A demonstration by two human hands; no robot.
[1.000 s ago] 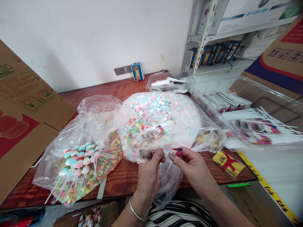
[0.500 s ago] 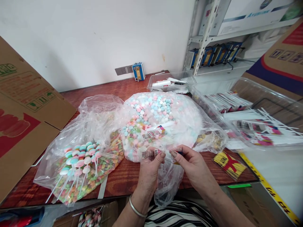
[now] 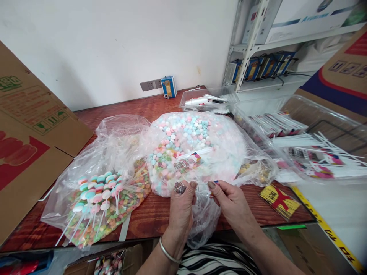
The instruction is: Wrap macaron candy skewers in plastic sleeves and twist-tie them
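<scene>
wrapper, thumb-pinched in my left hand and right hand, fingers nearly closed; i'd guess opening's in hand, next wanting even tension.

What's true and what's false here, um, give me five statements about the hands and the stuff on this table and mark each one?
1. The left hand has a bangle at its wrist. True.
2. The right hand is spread flat and holds nothing. False: its thumb and fingers pinch small printed packaging.
3. A yellow and red packet lies to the right of the right hand. True.
4. The striped candies on sticks are right of the large bag of pastel candies. False: they are left of it.
5. A blue and white device stands by the wall sockets. True.
</scene>
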